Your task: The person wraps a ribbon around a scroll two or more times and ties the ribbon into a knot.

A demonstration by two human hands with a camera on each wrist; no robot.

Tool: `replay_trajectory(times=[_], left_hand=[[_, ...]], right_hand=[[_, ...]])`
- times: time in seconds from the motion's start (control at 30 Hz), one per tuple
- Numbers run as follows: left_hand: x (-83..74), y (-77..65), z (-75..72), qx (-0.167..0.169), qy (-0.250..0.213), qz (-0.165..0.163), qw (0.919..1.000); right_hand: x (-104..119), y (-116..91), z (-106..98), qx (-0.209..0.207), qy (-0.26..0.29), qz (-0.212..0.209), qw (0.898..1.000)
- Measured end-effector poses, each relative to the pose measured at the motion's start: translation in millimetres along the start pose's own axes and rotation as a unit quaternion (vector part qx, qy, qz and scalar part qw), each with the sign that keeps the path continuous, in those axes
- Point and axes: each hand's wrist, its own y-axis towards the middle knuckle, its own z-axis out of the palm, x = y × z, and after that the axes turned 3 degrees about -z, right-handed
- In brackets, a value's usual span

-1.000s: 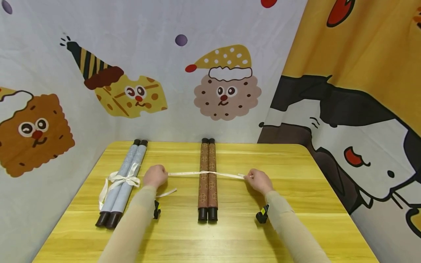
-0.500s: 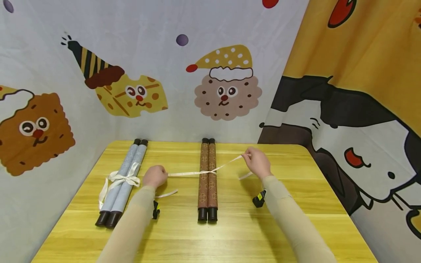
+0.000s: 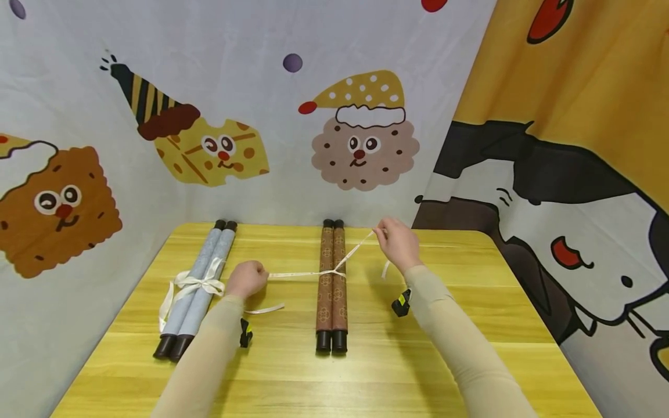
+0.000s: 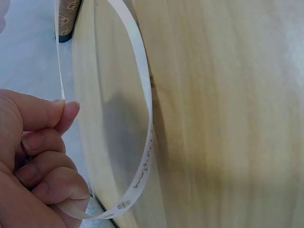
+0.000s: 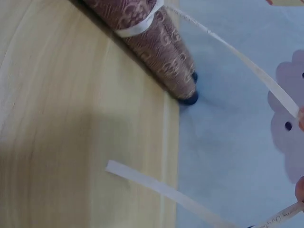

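A brown patterned scroll [image 3: 325, 305] with two rolled sides and dark end knobs lies lengthwise on the table, circled at mid-length by a white ribbon [image 3: 292, 275]. My left hand [image 3: 247, 280], left of the scroll, pinches one ribbon end between thumb and forefinger. In the left wrist view that hand [image 4: 40, 152] has its other fingers curled, and slack ribbon [image 4: 141, 66] loops from it. Above the table, beyond the tie, my right hand [image 3: 399, 244] pinches the other end, stretched up and rightward. The right wrist view catches the ribbon's loose tail [image 5: 156, 184] and only fingertips [image 5: 300, 190].
On the left lies a pale blue scroll [image 3: 201, 296], tied with a white ribbon bow [image 3: 195, 283]. My left forearm passes close to its near end. A cartoon-printed cloth [image 3: 282, 145] hangs behind the yellow wooden table [image 3: 292, 383].
My right hand has risen and moved away from me and slightly left, swinging its ribbon end from nearly level to a steep diagonal. The left hand has stayed almost still.
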Motion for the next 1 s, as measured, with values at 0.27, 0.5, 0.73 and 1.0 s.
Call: replay_trajectory(times=[0.27,0.5,0.73,1.0], left_hand=[[0.4,-4.5,-0.7,0.021,0.0,-0.016,0.9996],[2.4,-5.1,-0.2,0.018,0.012,-0.015,0.9997],[-0.7,-3.1,-1.9,0.02,0.022,-0.02,0.9994],[-1.6,-1.8,-4.6,0.028,0.022,-0.027,0.999]], right_hand=[[-22,-15,13,0.035,-0.044,0.018,0.998],[-36,-37,25,0.09,-0.061,0.037,0.993],[-42,-46,31,0.142,-0.041,0.08,0.986],[-49,-53,36,0.166,-0.027,0.098,0.981]])
